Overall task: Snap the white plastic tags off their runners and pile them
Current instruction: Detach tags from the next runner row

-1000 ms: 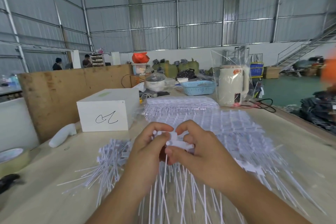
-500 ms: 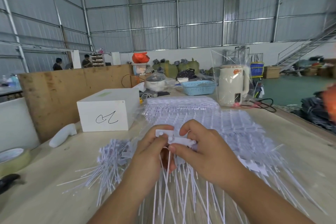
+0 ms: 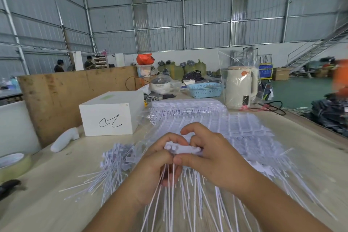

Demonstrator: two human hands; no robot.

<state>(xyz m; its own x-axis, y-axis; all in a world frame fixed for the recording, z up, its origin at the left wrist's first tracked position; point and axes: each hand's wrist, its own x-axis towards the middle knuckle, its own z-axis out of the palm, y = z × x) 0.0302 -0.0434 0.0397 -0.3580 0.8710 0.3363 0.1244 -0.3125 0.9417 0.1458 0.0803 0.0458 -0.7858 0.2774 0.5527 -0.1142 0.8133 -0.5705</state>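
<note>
Both hands meet over the table's middle. My left hand (image 3: 160,165) grips a bunch of white tags (image 3: 180,149) by their heads, their thin stems hanging down toward me. My right hand (image 3: 211,156) pinches the right end of the same white strip between thumb and fingers. A loose pile of snapped-off tags (image 3: 114,164) lies to the left of my hands. Sheets of tags still on their runners (image 3: 216,130) spread out behind and to the right of my hands. A further stack of runner sheets (image 3: 186,108) sits beyond them.
A white box (image 3: 111,117) with a scribble stands at the back left beside a wooden board (image 3: 56,96). A white handle-shaped object (image 3: 64,139), a tape roll (image 3: 13,164), a blue basket (image 3: 205,90) and a cream kettle (image 3: 240,88) ring the table (image 3: 47,203). Two people stand far back left.
The bunch of tags has risen slightly between my hands and its heads now show above my fingers. My right index finger has lifted off it.
</note>
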